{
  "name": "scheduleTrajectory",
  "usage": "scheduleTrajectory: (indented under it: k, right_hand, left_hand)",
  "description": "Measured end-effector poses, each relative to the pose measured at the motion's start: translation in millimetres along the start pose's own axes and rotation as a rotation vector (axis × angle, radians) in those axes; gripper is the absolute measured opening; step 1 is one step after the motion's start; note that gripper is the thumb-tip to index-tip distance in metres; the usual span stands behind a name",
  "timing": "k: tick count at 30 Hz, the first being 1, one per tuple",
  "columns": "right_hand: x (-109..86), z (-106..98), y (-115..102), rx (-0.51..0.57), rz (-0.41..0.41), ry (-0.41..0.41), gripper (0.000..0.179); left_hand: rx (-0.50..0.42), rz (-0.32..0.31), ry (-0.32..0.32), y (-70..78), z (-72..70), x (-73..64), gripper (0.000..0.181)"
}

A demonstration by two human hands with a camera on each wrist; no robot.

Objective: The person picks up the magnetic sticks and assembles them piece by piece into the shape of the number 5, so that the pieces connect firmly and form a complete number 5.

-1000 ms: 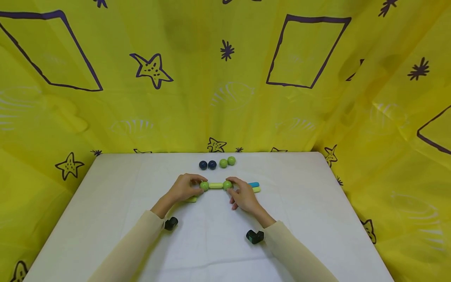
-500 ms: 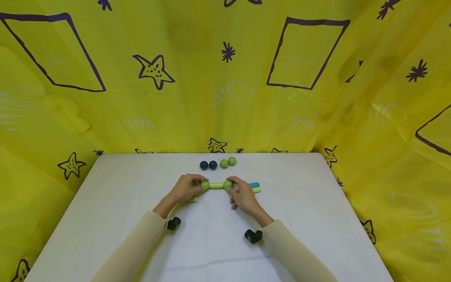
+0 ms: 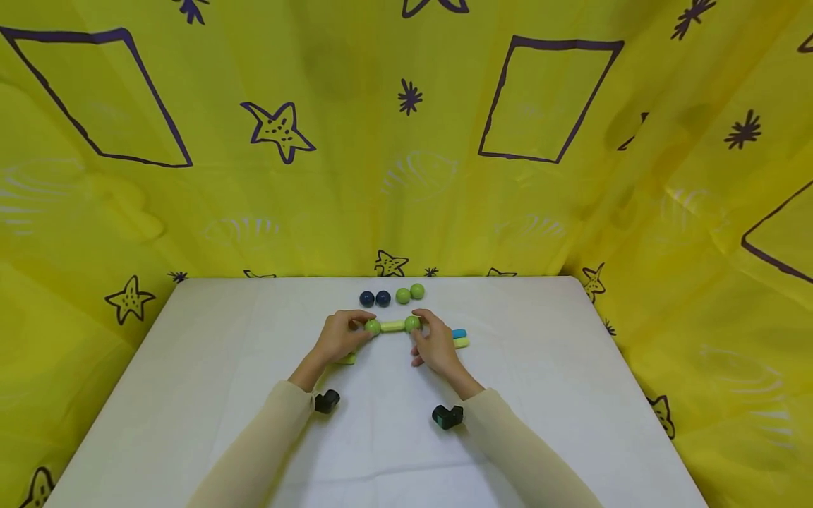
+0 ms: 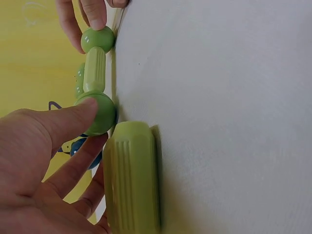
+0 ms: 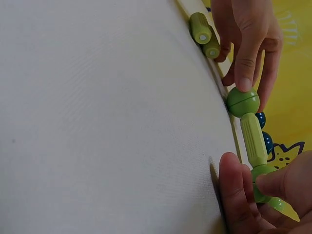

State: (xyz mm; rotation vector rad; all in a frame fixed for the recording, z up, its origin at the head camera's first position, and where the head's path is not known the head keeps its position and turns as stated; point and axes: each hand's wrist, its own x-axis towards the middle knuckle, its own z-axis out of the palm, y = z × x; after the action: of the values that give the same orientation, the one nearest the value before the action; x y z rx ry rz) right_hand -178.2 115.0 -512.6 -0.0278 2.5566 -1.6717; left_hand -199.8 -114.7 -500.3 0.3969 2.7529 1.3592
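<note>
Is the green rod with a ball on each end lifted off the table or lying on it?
Lifted: the rod hangs level between left hand and right hand, clear of the table.

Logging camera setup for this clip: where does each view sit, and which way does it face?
Head: above, looking forward and down at the white table; both sleeved arms show.
Left wrist: low beside the left hand, facing the green rod with two green balls.
Right wrist: low beside the right hand, facing the same piece.
All views share that piece, pinched at both ends.
</note>
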Motion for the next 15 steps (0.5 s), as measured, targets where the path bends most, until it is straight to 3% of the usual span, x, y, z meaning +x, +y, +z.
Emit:
scheduleTrajectory:
  k: [15]
  right_hand:
    - [18.3,7,-5,0.020,0.083,0.080,0.039]
  left_hand:
    - [0.011,-0.041,0.067,1.7,5.8,15.6,0.031]
